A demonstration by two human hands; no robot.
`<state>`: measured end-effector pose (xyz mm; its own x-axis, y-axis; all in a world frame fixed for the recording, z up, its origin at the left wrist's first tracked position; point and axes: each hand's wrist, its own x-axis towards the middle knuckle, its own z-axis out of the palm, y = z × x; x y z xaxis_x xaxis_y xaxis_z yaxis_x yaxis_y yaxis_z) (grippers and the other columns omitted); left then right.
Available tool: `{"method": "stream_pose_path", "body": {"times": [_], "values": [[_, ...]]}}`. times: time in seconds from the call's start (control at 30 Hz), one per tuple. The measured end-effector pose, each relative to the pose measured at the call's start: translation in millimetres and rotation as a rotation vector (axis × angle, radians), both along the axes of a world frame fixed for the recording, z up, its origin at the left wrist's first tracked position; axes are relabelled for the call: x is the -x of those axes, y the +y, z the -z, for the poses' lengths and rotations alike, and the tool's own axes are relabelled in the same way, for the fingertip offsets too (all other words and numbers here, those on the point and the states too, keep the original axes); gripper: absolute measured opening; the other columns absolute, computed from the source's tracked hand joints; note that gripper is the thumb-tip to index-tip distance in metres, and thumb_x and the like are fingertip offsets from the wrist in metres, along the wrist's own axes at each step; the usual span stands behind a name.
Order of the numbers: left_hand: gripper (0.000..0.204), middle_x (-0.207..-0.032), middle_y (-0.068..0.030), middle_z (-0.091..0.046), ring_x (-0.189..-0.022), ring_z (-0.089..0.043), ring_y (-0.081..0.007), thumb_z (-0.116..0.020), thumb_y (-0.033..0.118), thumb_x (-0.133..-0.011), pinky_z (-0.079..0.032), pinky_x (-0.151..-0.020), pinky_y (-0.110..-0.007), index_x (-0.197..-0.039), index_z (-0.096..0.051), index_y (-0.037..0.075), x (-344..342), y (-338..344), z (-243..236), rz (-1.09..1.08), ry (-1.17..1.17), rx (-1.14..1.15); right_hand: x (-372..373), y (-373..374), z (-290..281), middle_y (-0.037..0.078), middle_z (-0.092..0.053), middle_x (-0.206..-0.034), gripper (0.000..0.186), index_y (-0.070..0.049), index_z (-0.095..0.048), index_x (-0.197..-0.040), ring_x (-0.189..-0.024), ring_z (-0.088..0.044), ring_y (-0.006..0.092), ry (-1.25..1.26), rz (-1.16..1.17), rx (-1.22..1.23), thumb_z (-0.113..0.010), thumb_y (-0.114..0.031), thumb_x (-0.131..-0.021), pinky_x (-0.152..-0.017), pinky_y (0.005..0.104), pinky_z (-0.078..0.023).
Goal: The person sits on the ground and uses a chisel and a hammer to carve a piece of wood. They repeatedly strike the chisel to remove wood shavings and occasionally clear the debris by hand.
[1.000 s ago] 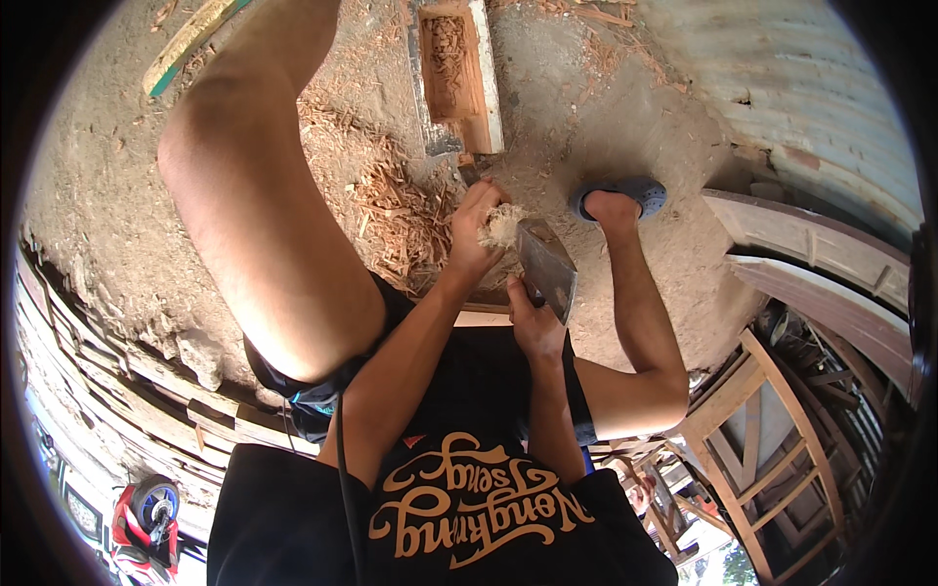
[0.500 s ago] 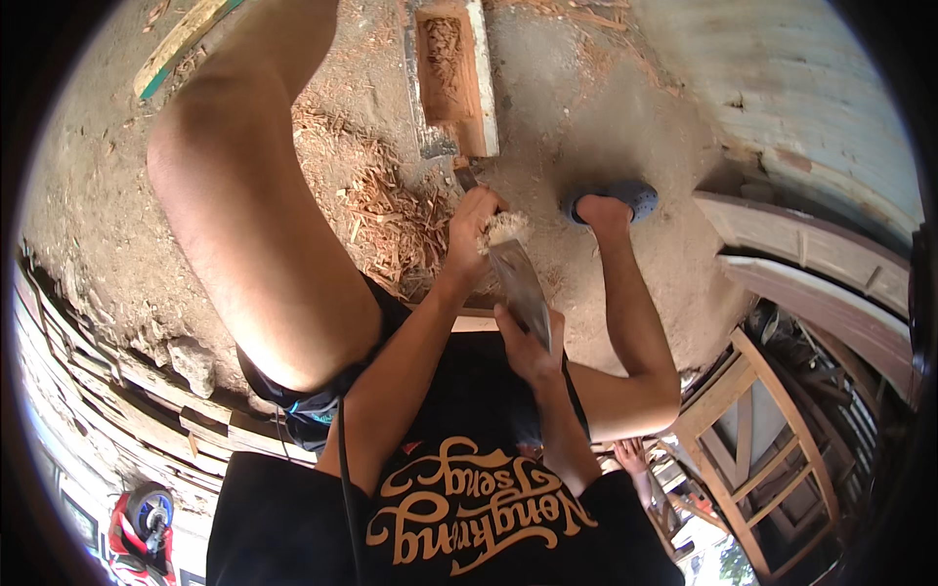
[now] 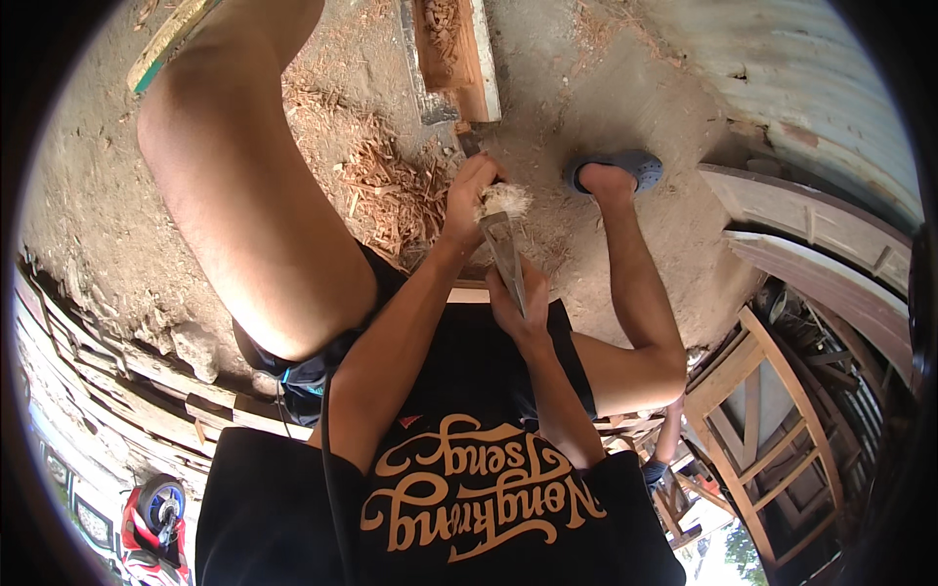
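Note:
My left hand (image 3: 469, 195) is wrapped round a chisel-like tool (image 3: 469, 139) with a pale, frayed top end (image 3: 506, 201), its far part pointing up toward a hollowed wooden block (image 3: 468, 59) holding shavings. My right hand (image 3: 513, 303), just below, grips a flat metal-headed tool (image 3: 503, 249), now turned edge-on, its upper end at the frayed top; whether they touch I cannot tell. A pile of wood shavings (image 3: 381, 186) lies left of my left hand.
My legs frame the work, a sandal on the right foot. A corrugated wall (image 3: 801, 78), leaning panels (image 3: 811, 205) and wooden frames (image 3: 772, 439) stand at right. Planks (image 3: 117, 361) and a red motorbike (image 3: 151, 527) are at lower left. Another person's arm (image 3: 669, 435) shows at lower right.
The metal tool in my right hand has turned from face-on to edge-on and shifted left. The view has shifted, placing hands and block higher. The other person's arm has come more into view.

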<state>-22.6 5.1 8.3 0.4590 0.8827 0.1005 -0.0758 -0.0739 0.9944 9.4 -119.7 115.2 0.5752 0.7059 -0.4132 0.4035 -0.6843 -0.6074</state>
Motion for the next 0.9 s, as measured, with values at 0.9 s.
{"method": "stream_pose_path", "body": {"times": [0.9], "values": [[0.024,-0.103,-0.0142,-0.07,-0.091,-0.069,-0.0228,-0.061,-0.001,-0.087,-0.058,-0.081,-0.033,-0.111,-0.065,0.0,-9.4,60.6,-7.7,-0.036,0.208,0.17,-15.8,-23.3,19.4,0.0,-0.047,-0.057,0.017,-0.007,-0.051,-0.076,-0.045,-0.044,0.0085,0.341,0.556,-0.116,-0.062,-0.007,-0.089,-0.044,0.0261,-0.035]]}}
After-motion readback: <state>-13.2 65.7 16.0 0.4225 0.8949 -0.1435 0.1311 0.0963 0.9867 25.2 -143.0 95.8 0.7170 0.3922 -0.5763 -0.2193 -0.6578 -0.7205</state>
